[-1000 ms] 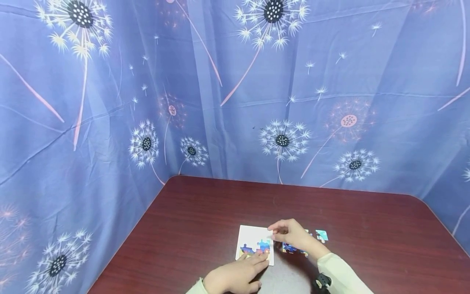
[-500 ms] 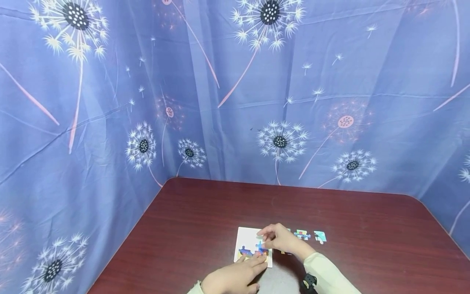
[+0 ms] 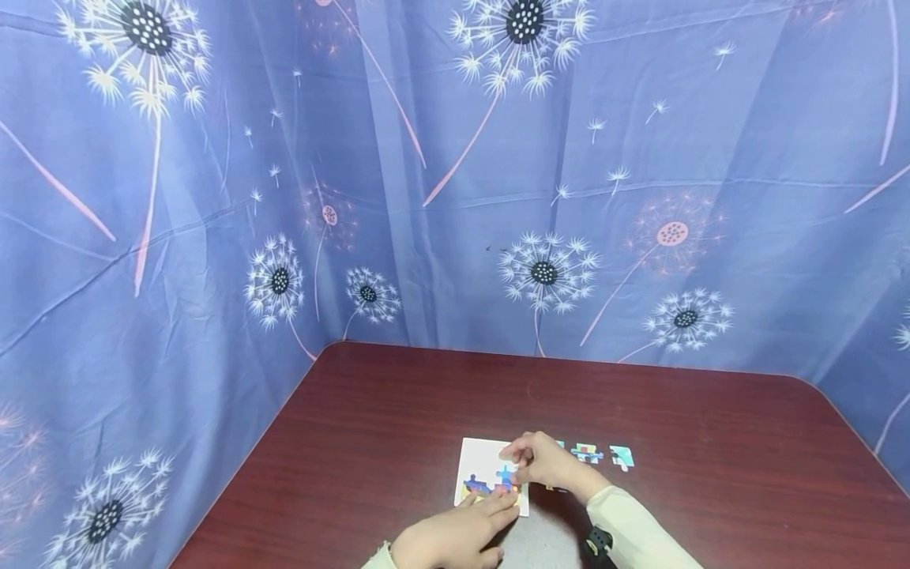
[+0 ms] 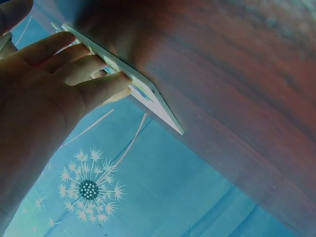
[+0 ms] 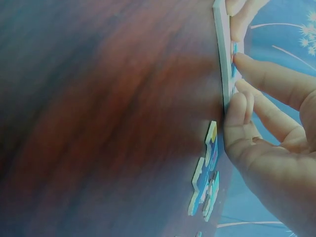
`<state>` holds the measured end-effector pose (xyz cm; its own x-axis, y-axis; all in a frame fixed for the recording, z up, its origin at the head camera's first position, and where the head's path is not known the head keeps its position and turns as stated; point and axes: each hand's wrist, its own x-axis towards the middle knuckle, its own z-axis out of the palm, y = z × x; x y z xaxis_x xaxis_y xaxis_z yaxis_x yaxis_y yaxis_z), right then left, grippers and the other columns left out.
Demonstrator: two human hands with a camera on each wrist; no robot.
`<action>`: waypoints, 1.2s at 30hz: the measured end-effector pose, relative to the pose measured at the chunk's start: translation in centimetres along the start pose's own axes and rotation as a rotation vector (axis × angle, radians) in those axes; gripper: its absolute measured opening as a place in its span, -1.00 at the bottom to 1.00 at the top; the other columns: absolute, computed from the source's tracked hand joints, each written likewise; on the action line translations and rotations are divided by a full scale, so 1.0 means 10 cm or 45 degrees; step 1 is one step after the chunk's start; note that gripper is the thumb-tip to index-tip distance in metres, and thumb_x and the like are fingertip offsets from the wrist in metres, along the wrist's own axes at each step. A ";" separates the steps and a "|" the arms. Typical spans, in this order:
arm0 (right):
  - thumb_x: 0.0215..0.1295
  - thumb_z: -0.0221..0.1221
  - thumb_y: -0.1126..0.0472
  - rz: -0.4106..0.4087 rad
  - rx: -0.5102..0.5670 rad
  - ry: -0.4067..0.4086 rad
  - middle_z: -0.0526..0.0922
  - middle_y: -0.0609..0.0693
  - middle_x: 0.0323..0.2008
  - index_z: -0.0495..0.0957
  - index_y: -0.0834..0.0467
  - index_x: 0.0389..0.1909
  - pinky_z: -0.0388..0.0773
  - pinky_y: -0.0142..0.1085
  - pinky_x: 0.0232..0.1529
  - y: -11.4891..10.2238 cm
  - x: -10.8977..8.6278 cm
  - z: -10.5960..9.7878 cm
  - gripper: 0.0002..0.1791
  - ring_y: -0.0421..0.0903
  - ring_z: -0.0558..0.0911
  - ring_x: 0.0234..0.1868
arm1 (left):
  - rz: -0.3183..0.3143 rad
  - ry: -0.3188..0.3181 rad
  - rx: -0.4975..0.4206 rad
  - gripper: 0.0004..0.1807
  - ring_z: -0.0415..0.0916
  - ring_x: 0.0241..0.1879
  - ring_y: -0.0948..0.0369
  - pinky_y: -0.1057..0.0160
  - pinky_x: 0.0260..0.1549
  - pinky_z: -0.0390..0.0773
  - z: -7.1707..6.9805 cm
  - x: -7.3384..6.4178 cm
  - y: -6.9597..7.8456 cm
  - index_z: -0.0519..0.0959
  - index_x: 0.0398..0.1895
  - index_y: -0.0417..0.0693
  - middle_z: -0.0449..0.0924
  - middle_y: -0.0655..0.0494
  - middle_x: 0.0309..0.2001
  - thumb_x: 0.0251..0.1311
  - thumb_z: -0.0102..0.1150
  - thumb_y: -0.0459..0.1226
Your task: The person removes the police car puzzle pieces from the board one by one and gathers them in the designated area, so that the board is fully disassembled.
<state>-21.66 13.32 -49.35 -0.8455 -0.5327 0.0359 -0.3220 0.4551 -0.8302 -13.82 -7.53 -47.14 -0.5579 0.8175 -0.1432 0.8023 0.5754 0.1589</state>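
Observation:
A white puzzle board (image 3: 478, 453) lies on the table, with picture pieces along its near side. My left hand (image 3: 455, 531) lies across that near edge, its fingers spread flat on the pieces. The left wrist view shows those fingertips on the board (image 4: 148, 94). At the board's right side my right hand (image 3: 549, 465) pinches a blue puzzle piece (image 3: 505, 474), thumb low and fingers bent. In the right wrist view the thumb tip touches a thin piece (image 5: 234, 58) on the board's face. The fingers partly hide the piece. To its left sits a dark blue piece (image 3: 475, 484).
Several loose puzzle pieces lie right of the board, among them a multicoloured one (image 3: 586, 453) and a light blue one (image 3: 622, 457). The right forearm partly covers others. A dark red wooden table (image 3: 398, 403) reaches back to a blue dandelion-print curtain (image 3: 455, 261).
My right hand moved left from the board's right edge onto the board, then stayed nearly still. More loose pieces show behind it. My left hand has kept its place.

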 end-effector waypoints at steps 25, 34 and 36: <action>-0.06 0.32 0.52 -0.047 -0.018 -0.027 0.52 0.04 -0.39 0.67 0.28 -0.21 0.46 -0.44 -0.49 0.02 0.00 -0.05 -0.69 -0.23 0.46 -0.45 | -0.009 -0.018 -0.055 -0.36 0.02 0.45 0.19 -0.01 0.29 0.27 -0.01 0.02 -0.01 0.26 0.42 -0.09 0.11 0.12 0.47 0.31 0.05 -0.09; 0.02 0.26 0.56 -0.075 0.042 -0.063 0.61 0.06 -0.44 0.66 0.29 -0.16 0.50 -0.44 -0.49 0.04 -0.02 -0.09 -0.69 -0.23 0.51 -0.44 | -0.024 -0.014 -0.067 -0.37 0.03 0.44 0.21 0.01 0.29 0.28 -0.02 0.02 -0.01 0.27 0.41 -0.06 0.12 0.16 0.46 0.32 0.06 -0.06; 0.03 0.23 0.57 -0.083 0.055 -0.063 0.60 0.10 -0.45 0.66 0.31 -0.16 0.49 -0.44 -0.53 0.03 -0.03 -0.09 -0.69 -0.21 0.53 -0.44 | -0.028 -0.019 -0.082 -0.37 0.03 0.44 0.21 0.00 0.29 0.27 -0.02 0.01 -0.01 0.27 0.41 -0.06 0.12 0.16 0.46 0.32 0.06 -0.07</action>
<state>-21.94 14.26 -49.08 -0.8008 -0.5955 0.0642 -0.3563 0.3874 -0.8503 -13.99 -7.44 -47.01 -0.5720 0.8042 -0.1615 0.7740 0.5943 0.2183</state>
